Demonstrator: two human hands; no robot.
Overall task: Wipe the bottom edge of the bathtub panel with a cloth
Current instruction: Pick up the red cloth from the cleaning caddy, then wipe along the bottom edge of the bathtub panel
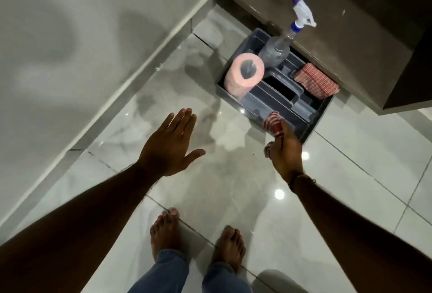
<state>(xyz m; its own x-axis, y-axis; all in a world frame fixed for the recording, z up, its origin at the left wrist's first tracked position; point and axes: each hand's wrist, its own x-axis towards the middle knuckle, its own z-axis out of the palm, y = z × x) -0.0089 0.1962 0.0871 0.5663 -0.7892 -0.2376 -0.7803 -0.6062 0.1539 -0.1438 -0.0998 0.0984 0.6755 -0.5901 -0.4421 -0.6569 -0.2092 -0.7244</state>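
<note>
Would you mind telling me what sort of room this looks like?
Most likely a bathroom: a white tub panel meets glossy floor tiles, and a grey caddy holds a spray bottle, a tissue roll and a checked cloth.

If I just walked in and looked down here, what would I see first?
Probably the pink paper roll standing in the grey caddy on the shiny floor, with the spray bottle poking up behind it. Next, the two arms reaching out: the left hand spread flat and empty, the right hand gripping a red-and-white checked cloth by the caddy's edge.
</note>
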